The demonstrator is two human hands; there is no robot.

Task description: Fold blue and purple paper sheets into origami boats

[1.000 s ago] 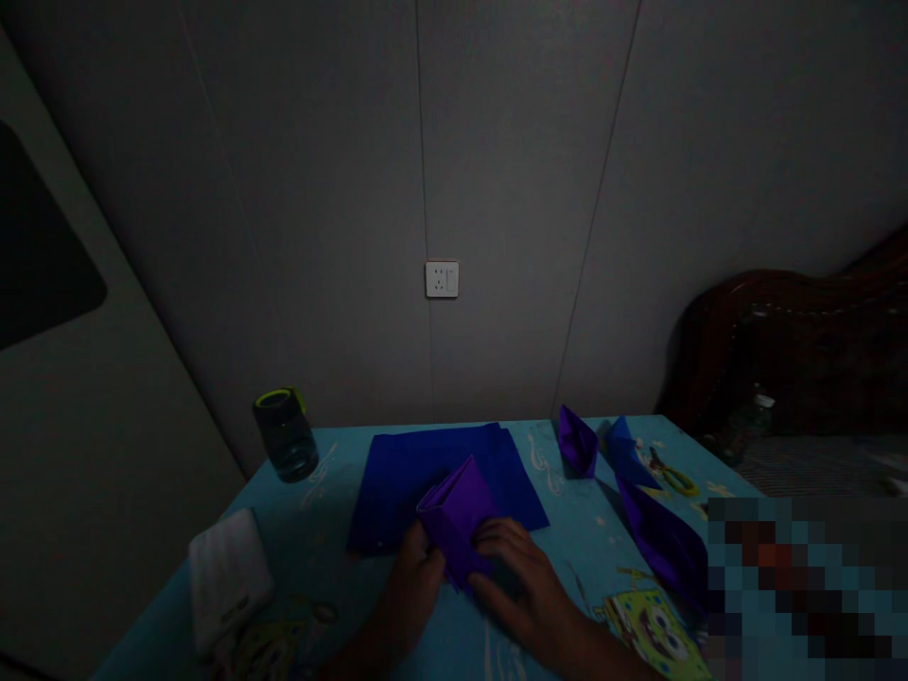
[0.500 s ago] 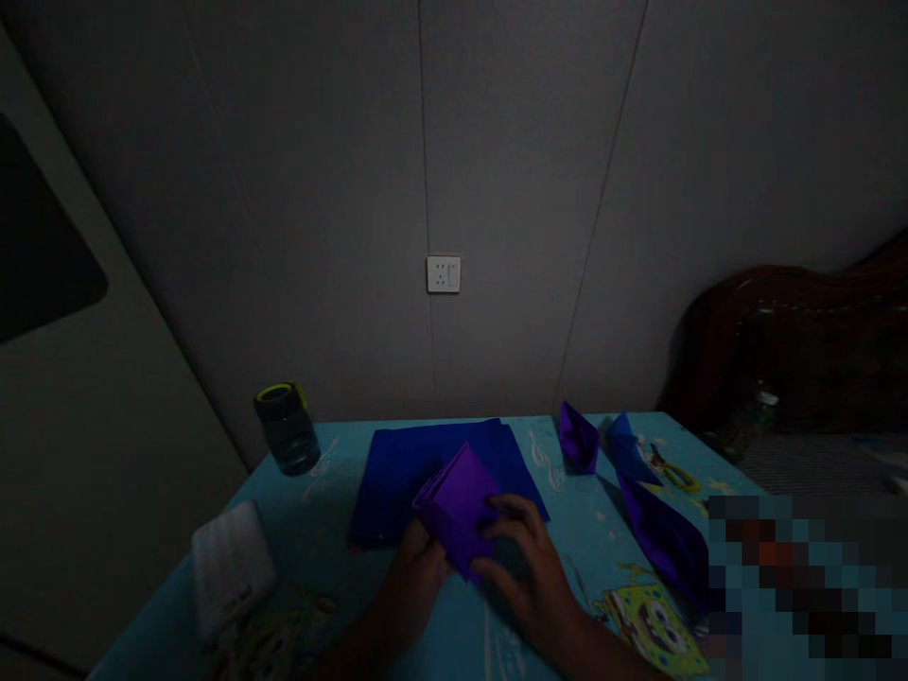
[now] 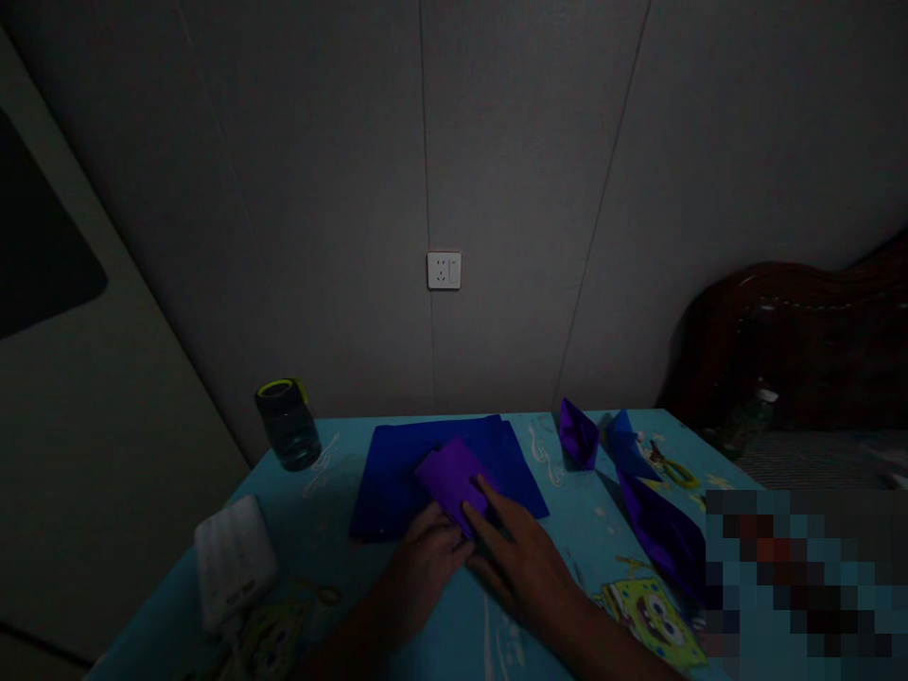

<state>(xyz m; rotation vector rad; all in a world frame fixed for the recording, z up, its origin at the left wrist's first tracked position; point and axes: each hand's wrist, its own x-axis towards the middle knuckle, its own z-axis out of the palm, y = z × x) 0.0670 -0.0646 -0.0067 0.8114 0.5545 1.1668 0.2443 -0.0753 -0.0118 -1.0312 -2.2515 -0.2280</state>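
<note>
Folded purple paper rectangle (image 3: 454,478), flat atop the stack of dark blue paper sheets (image 3: 397,473) on the blue desk (image 3: 582,530), pressed under the open, palm-down left hand (image 3: 426,558) and right hand (image 3: 525,558), neither gripping it: seemingly a creasing step, calling next for firm strokes along the fold.
</note>
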